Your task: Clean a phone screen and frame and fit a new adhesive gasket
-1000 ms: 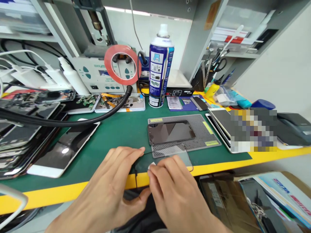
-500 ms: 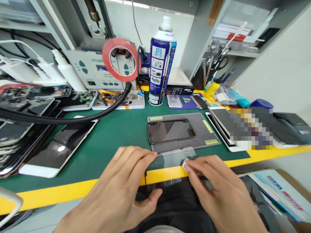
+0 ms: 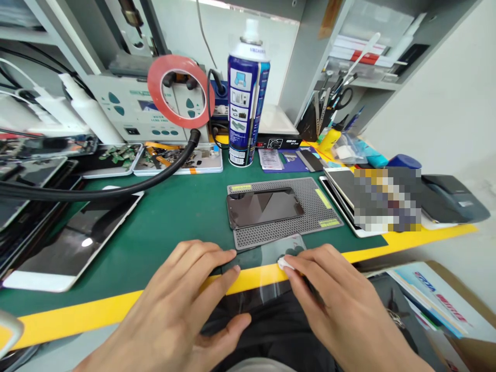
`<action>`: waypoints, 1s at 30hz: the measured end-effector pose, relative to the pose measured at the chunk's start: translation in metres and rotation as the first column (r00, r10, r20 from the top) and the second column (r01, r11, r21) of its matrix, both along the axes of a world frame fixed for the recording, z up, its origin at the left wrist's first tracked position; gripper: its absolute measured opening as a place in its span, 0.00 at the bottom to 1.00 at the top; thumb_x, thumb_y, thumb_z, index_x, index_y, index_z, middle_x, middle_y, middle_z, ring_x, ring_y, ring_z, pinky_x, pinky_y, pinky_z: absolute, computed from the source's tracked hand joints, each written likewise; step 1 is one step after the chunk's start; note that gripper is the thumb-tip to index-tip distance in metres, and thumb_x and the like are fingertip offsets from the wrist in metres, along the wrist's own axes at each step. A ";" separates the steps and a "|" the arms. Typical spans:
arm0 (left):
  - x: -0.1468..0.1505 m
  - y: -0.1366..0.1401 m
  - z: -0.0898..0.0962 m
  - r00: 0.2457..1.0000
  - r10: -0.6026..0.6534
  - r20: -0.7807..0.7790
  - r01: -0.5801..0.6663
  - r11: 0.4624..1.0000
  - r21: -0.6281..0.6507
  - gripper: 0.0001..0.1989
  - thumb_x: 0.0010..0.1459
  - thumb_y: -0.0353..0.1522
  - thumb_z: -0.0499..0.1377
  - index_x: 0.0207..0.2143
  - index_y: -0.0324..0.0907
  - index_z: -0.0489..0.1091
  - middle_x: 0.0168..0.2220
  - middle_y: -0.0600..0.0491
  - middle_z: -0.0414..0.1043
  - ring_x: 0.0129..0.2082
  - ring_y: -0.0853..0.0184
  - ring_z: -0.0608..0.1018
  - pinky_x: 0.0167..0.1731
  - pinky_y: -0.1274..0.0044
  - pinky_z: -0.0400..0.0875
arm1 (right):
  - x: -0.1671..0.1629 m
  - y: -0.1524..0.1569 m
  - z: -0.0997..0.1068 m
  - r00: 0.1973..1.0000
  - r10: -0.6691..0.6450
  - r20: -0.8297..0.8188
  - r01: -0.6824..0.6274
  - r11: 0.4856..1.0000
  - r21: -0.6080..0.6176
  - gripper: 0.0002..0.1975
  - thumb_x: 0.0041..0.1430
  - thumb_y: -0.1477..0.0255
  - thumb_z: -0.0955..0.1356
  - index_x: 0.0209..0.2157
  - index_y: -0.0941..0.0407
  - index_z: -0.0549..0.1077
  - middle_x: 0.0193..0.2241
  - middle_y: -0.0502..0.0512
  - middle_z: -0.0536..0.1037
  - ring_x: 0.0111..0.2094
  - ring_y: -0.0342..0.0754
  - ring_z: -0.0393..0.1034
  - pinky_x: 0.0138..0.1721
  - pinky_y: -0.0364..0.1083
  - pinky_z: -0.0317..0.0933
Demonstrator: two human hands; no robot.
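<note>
Lower centre: your right hand (image 3: 341, 294) pinches white wad (image 3: 284, 263); your left hand (image 3: 180, 299) hides end of clear panel (image 3: 272, 254), grip unclear. Phone (image 3: 265, 208) mid-frame; spray can (image 3: 247, 106) upper centre.

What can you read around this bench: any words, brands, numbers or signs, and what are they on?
"LEAD FREE", blurry: pale control station.
Up and down triangle signs: same station.
"MECHAN…", end unclear: spray can.
Too small or blurred to read: the can's fine print, the black-fronted box, the leaflet, the small card and the stickers on the perforated mat.
</note>
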State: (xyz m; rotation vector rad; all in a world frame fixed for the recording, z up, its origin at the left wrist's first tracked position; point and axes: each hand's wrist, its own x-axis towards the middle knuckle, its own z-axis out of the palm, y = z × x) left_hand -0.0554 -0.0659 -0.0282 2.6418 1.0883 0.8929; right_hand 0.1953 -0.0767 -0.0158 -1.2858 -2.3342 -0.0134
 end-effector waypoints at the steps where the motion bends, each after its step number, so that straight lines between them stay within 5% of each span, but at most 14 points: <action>1: 0.000 0.000 -0.001 1.000 -0.002 0.002 0.002 1.000 0.004 0.15 0.57 0.28 0.65 0.47 0.38 0.71 0.48 0.42 0.71 0.49 0.55 0.71 0.49 0.61 0.70 | -0.008 0.001 0.000 1.000 0.003 -0.014 -0.002 1.000 0.016 0.09 0.69 0.79 0.63 0.42 0.60 0.75 0.33 0.57 0.76 0.35 0.52 0.70 0.38 0.51 0.69; 7: -0.004 -0.002 -0.004 1.000 -0.016 -0.010 0.016 1.000 0.007 0.21 0.56 0.27 0.66 0.52 0.36 0.68 0.51 0.41 0.70 0.53 0.55 0.69 0.54 0.61 0.67 | -0.042 0.000 -0.005 0.994 0.104 0.016 -0.104 0.994 0.020 0.13 0.67 0.83 0.61 0.37 0.61 0.76 0.28 0.57 0.75 0.31 0.51 0.70 0.36 0.52 0.68; 14: 0.001 -0.001 -0.002 1.000 -0.023 -0.004 0.023 0.999 0.034 0.20 0.58 0.29 0.66 0.52 0.34 0.69 0.49 0.43 0.74 0.52 0.56 0.70 0.54 0.62 0.67 | -0.002 0.009 0.003 0.991 -0.118 -0.057 0.118 0.993 -0.001 0.05 0.66 0.78 0.66 0.37 0.59 0.74 0.31 0.55 0.75 0.33 0.51 0.68 0.34 0.50 0.64; 23: -0.001 -0.004 -0.001 1.000 0.001 0.020 0.000 0.999 -0.039 0.25 0.57 0.28 0.64 0.56 0.35 0.64 0.48 0.42 0.72 0.51 0.55 0.69 0.51 0.62 0.69 | -0.045 0.000 -0.004 0.986 0.144 0.086 -0.142 0.989 -0.027 0.15 0.61 0.85 0.61 0.43 0.64 0.75 0.34 0.61 0.75 0.35 0.56 0.68 0.36 0.55 0.67; 30: 0.000 -0.005 -0.003 0.998 0.060 -0.002 -0.060 0.997 -0.039 0.30 0.59 0.29 0.61 0.61 0.32 0.58 0.49 0.40 0.69 0.51 0.54 0.69 0.51 0.61 0.71 | -0.048 -0.001 -0.005 0.958 0.264 0.113 -0.266 0.964 0.001 0.18 0.62 0.87 0.59 0.46 0.66 0.75 0.36 0.62 0.76 0.41 0.56 0.68 0.52 0.56 0.66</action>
